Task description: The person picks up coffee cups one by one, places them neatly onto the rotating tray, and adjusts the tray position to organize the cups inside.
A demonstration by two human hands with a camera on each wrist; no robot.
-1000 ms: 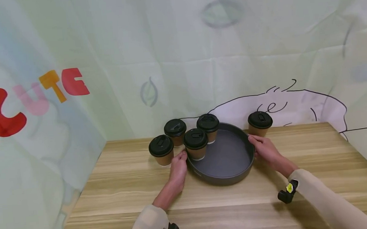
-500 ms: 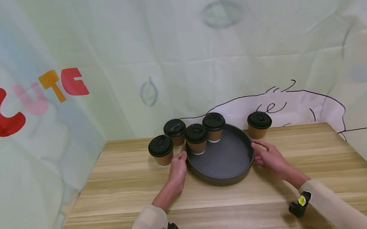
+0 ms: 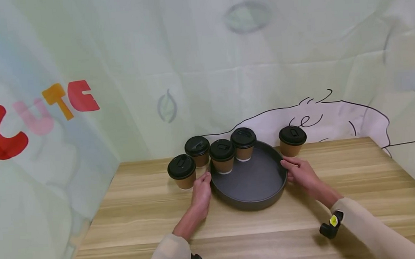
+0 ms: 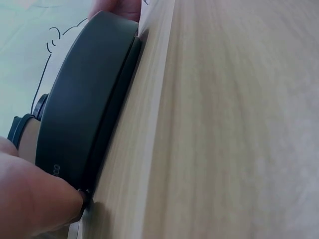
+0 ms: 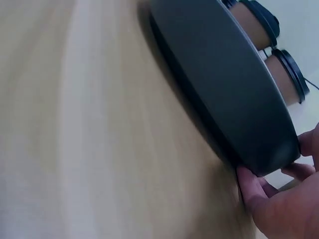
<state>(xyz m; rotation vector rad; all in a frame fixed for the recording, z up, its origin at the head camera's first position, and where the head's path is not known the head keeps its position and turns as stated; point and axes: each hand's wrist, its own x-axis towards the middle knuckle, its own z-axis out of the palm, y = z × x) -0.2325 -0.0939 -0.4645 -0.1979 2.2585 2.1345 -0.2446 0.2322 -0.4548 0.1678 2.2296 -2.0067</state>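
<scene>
Together, two lidded cups (image 3: 223, 165) stand in a dark pan (image 3: 257, 184); your left hand (image 3: 201, 192) and right hand (image 3: 304, 175) grip opposite sides.

Right hand (image 5: 286, 206) grips dark pan (image 5: 224, 84); two cups (image 5: 281, 79) (black-lidded) show beyond it.

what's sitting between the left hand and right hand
A dark round pan, with two lidded cups standing in it, lies between the left hand and the right hand; the head view shows this.
</scene>
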